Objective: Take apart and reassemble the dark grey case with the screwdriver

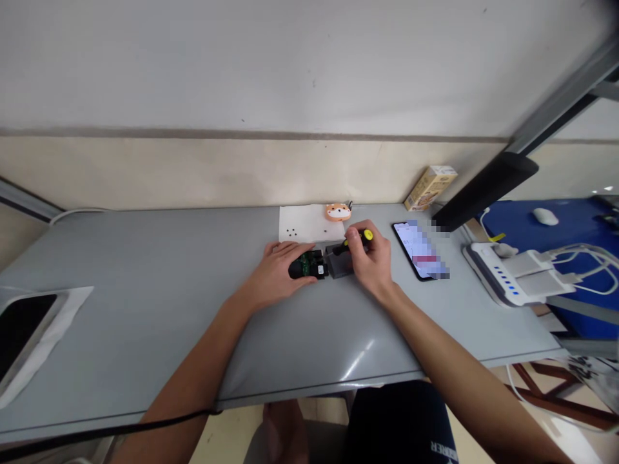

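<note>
The small black device (309, 265), with a green circuit board showing at its open end, is lying on the grey tabletop (145, 290) directly under the fingers of the left hand (275, 270), which is clasping it from above and pinning it down. Butting against its open end, on the side toward the right hand (372, 261), is sitting a dark grey boxy housing (338, 265). The right hand is pinching a yellow-and-black screwdriver (360, 237) between thumb and fingers, its shaft slanting down toward the housing; the tip itself is hidden.

Just beyond both hands a white paper sheet (302, 222) is holding a few tiny black screws (291, 232), with an orange dog-face trinket (338, 211) at its far corner. Off to the outer side of the right hand a lit smartphone (418, 251) is lying flat.

As I judge it, the driver could skid off and gouge the bare board, since the left hand alone is steadying the device. A brushed sheet could scatter the screws.
</note>
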`<state>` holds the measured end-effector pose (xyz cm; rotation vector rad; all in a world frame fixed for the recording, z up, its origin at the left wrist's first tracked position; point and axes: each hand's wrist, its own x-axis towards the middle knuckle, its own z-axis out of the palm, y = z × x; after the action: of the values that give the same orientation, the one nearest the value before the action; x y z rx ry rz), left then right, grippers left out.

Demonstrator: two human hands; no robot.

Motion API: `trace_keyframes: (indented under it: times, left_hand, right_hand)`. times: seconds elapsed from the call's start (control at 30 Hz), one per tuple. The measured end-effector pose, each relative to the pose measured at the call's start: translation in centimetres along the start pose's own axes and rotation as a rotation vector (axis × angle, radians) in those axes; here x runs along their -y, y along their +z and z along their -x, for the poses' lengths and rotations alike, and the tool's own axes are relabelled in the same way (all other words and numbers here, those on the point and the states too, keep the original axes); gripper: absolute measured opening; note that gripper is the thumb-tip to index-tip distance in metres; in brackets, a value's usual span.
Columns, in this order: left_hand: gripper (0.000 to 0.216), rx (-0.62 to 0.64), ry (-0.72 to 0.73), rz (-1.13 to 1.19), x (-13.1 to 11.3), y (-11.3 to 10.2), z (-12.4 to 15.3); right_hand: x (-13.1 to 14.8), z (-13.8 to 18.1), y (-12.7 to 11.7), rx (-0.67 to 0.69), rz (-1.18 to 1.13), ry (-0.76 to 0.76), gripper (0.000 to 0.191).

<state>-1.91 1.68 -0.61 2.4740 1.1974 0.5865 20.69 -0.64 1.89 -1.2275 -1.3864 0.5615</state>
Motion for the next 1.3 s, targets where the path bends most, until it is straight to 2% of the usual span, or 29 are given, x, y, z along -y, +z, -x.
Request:
trace_keyframes:
  times: [0.23, 0.47, 0.57, 0.67, 0.77, 0.87, 1.0, 1.07, 1.3]
  left_hand:
    - [0.054, -0.013, 0.0, 0.03, -0.4, -0.1, -0.1]
    - [0.031, -0.044, 0.011, 0.058, -0.3, 0.2, -0.1]
    - [0.026, -0.042, 0.022, 0.036, 0.0, 0.2, -0.1]
    - [0.024, -0.037, 0.047, 0.006, 0.2, 0.3, -0.1]
    - [0.022, -0.05, 0.067, -0.013, 0.5, 0.4, -0.1]
    - [0.022, -0.061, 0.076, -0.018, 0.6, 0.4, -0.1]
    - [0.021, -0.05, 0.096, -0.014, 0.5, 0.3, -0.1]
    - [0.019, -0.054, 0.097, -0.011, 0.5, 0.3, 0.0]
    - [0.02, -0.058, 0.106, -0.012, 0.6, 0.3, -0.1]
  right_hand:
    - [0.0, 0.2, 0.1, 0.021, 0.005, 0.006, 0.031]
    - [1.1, -0.6, 0.3, 0.09, 0.084, -0.054, 0.034]
    - [1.9, -2.0, 0.7, 0.195, 0.092, -0.099, 0.035]
    - [2.7, -3.6, 1.2, 0.36, 0.106, -0.175, 0.038]
    - [3.0, -4.7, 1.8, 0.431, 0.142, -0.239, 0.039]
    - [2.6, -4.9, 2.6, 0.391, 0.147, -0.244, 0.04]
    - [1.8, -4.2, 3.5, 0.2, 0.137, -0.173, 0.043]
    - [1.6, -4.1, 3.8, 0.149, 0.133, -0.154, 0.043]
    - [1.6, -4.5, 4.2, 0.161, 0.082, -0.209, 0.041]
